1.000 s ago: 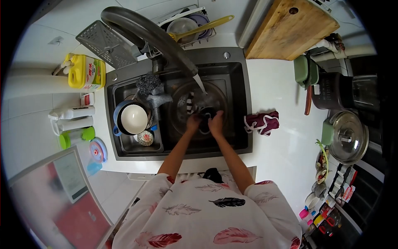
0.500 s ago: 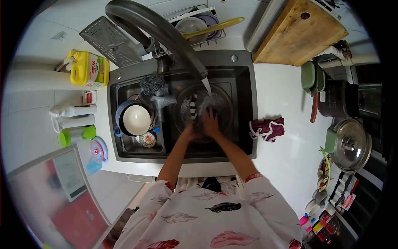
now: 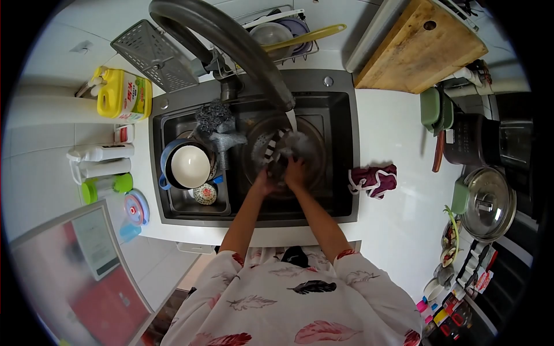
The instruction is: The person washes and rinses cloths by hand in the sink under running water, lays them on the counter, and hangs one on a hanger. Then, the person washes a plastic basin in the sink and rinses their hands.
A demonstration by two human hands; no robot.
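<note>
A round dark basin (image 3: 316, 135) sits in the large bowl of the sink, with water from the tap (image 3: 284, 101) falling into it. My left hand (image 3: 268, 182) is inside its near left side, its fingers largely hidden and curled. Beside it, my right hand (image 3: 296, 173) has bent fingers near the stream. Between both hands is a dark, wet item (image 3: 277, 165) whose kind I cannot make out. Just beyond them lies a black-and-white striped item (image 3: 270, 149), perhaps part of the same thing. Foam and splashing blur the basin's contents.
The smaller left bowl holds a blue-rimmed pot (image 3: 167, 167), a white bowl (image 3: 191, 166) and a patterned round piece (image 3: 205, 194). A grey mesh scrubber (image 3: 214, 117) rests on the divider. Right of the sink lies a maroon cloth (image 3: 373, 181); a yellow jug (image 3: 124, 96) stands left.
My right hand's spread fingers have curled inward. The striped item has tilted and shifted slightly to the right, and a dark item now shows between my hands.
</note>
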